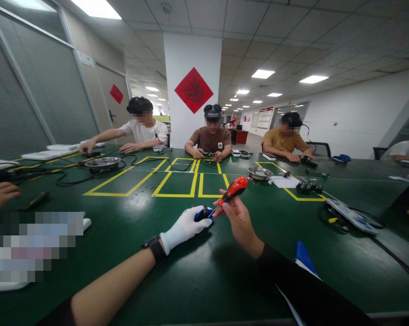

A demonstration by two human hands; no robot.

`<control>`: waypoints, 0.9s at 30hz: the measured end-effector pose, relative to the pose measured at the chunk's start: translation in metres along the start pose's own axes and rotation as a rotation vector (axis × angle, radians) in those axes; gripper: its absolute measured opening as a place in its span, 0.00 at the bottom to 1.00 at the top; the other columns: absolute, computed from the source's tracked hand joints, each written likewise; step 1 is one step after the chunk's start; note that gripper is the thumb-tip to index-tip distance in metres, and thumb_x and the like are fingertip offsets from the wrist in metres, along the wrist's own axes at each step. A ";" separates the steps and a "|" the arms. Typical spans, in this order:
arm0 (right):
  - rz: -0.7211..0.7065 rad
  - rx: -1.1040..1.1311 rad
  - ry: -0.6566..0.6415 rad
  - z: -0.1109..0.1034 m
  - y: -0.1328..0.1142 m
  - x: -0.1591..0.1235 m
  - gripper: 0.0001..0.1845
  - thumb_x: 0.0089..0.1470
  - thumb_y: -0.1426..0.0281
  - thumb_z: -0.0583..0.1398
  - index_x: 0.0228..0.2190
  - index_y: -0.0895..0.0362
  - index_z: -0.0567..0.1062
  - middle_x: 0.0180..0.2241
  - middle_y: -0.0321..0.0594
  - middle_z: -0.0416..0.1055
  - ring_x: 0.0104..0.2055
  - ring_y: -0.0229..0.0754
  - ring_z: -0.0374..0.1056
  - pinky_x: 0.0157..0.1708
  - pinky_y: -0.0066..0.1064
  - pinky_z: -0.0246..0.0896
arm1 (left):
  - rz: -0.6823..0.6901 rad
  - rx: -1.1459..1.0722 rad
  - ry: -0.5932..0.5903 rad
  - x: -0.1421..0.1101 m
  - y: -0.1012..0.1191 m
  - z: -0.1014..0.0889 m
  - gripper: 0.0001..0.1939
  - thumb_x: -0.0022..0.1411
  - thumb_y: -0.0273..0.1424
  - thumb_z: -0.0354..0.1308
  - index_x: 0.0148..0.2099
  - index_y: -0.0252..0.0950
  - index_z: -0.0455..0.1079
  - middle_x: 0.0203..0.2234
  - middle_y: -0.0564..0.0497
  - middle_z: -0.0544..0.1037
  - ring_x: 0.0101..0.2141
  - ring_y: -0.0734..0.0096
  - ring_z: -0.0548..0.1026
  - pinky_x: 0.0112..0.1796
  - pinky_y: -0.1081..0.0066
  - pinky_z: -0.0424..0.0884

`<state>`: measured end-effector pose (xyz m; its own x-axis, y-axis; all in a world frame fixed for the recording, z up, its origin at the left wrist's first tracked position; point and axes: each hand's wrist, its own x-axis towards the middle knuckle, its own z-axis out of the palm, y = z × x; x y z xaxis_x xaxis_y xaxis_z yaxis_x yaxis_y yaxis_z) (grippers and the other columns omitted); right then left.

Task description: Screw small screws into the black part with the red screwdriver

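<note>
My left hand (190, 226), in a white glove with blue at the fingers, is closed around a small black part with a metal top (204, 212). My right hand (237, 222) is bare and grips a red and black screwdriver (234, 189). The screwdriver's handle slants up to the right, and its shaft points down at the black part. Whether the tip touches the part, I cannot tell. Both hands are just above the green table (150, 262). The kind of the black part cannot be made out.
A metal bowl (259, 173) and a white paper (285, 181) lie beyond my hands, near several black parts (309, 186). A power strip (351, 216) with cables lies at right. Another metal bowl (103, 163) stands at left. Several people sit around the table. Yellow tape (173, 195) marks rectangles.
</note>
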<state>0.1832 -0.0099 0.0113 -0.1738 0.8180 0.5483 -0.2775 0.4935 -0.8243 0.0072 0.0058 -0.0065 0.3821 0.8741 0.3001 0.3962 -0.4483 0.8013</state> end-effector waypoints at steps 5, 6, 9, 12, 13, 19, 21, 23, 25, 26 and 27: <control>-0.003 -0.006 0.015 0.000 0.001 0.001 0.19 0.59 0.65 0.56 0.52 0.54 0.65 0.38 0.40 0.71 0.29 0.36 0.71 0.37 0.33 0.67 | 0.014 0.022 0.002 0.000 0.001 0.000 0.11 0.58 0.38 0.55 0.35 0.34 0.69 0.24 0.56 0.71 0.25 0.74 0.67 0.29 0.74 0.62; -0.004 -0.008 0.017 0.001 0.001 0.001 0.19 0.59 0.65 0.56 0.51 0.55 0.65 0.38 0.40 0.71 0.29 0.36 0.71 0.37 0.33 0.67 | 0.023 0.021 0.012 0.000 0.001 0.001 0.11 0.58 0.37 0.55 0.34 0.34 0.69 0.23 0.56 0.71 0.25 0.74 0.67 0.29 0.74 0.62; -0.014 -0.006 0.031 0.001 0.000 0.001 0.16 0.57 0.66 0.59 0.47 0.55 0.67 0.38 0.40 0.73 0.28 0.36 0.70 0.36 0.33 0.68 | 0.033 0.016 0.015 0.003 0.001 0.001 0.10 0.58 0.36 0.55 0.33 0.33 0.68 0.23 0.56 0.70 0.25 0.74 0.66 0.28 0.75 0.61; -0.027 -0.017 0.054 0.000 0.001 0.001 0.12 0.54 0.66 0.61 0.39 0.55 0.67 0.37 0.39 0.74 0.26 0.36 0.69 0.31 0.31 0.67 | -0.008 -0.006 -0.025 0.007 -0.001 0.002 0.10 0.57 0.36 0.56 0.33 0.33 0.68 0.22 0.56 0.70 0.23 0.74 0.66 0.27 0.75 0.61; -0.032 -0.040 0.058 0.000 0.001 0.001 0.10 0.54 0.66 0.62 0.37 0.55 0.68 0.36 0.40 0.74 0.25 0.35 0.68 0.29 0.30 0.67 | -0.026 -0.017 -0.036 0.008 -0.002 0.002 0.10 0.57 0.36 0.56 0.33 0.33 0.68 0.21 0.56 0.69 0.23 0.74 0.66 0.27 0.75 0.61; -0.208 -0.234 0.188 -0.004 -0.002 0.005 0.09 0.53 0.69 0.62 0.28 0.54 0.65 0.34 0.37 0.70 0.36 0.39 0.68 0.41 0.34 0.64 | 0.032 0.028 0.029 0.007 -0.002 0.005 0.11 0.58 0.37 0.56 0.34 0.34 0.70 0.23 0.55 0.72 0.25 0.72 0.68 0.29 0.74 0.62; -0.205 -0.204 0.165 -0.005 -0.005 0.007 0.10 0.52 0.69 0.63 0.29 0.54 0.64 0.38 0.37 0.70 0.40 0.40 0.68 0.46 0.37 0.63 | 0.033 0.050 0.043 0.006 -0.001 0.005 0.12 0.58 0.38 0.55 0.36 0.34 0.71 0.25 0.54 0.73 0.27 0.71 0.69 0.30 0.73 0.63; -0.136 -0.124 0.097 -0.005 -0.006 0.008 0.10 0.53 0.69 0.62 0.33 0.52 0.64 0.35 0.35 0.71 0.36 0.39 0.69 0.43 0.37 0.64 | 0.027 0.061 0.043 0.005 -0.001 0.005 0.12 0.58 0.38 0.55 0.36 0.33 0.72 0.25 0.53 0.74 0.27 0.70 0.70 0.31 0.73 0.64; -0.078 -0.050 0.058 -0.005 -0.006 0.008 0.12 0.55 0.69 0.61 0.39 0.51 0.63 0.28 0.30 0.68 0.29 0.36 0.67 0.37 0.34 0.65 | 0.026 0.065 0.040 0.005 -0.002 0.005 0.13 0.58 0.38 0.55 0.37 0.33 0.72 0.26 0.53 0.74 0.27 0.70 0.70 0.31 0.72 0.64; -0.065 -0.021 0.052 -0.005 -0.005 0.008 0.13 0.55 0.69 0.60 0.42 0.50 0.63 0.25 0.28 0.65 0.26 0.35 0.65 0.36 0.33 0.65 | 0.029 0.066 0.038 0.005 -0.002 0.005 0.13 0.58 0.37 0.55 0.38 0.33 0.72 0.26 0.52 0.74 0.28 0.70 0.70 0.32 0.72 0.64; -0.055 0.009 0.049 -0.005 -0.004 0.008 0.14 0.56 0.69 0.59 0.44 0.50 0.63 0.25 0.28 0.64 0.25 0.34 0.64 0.35 0.32 0.65 | 0.033 0.066 0.038 0.005 -0.001 0.005 0.12 0.58 0.37 0.55 0.38 0.33 0.72 0.27 0.52 0.75 0.28 0.70 0.70 0.32 0.72 0.64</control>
<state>0.1875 -0.0045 0.0185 -0.1113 0.8034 0.5849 -0.2935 0.5358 -0.7917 0.0125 0.0098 -0.0088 0.3644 0.8646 0.3460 0.4386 -0.4871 0.7552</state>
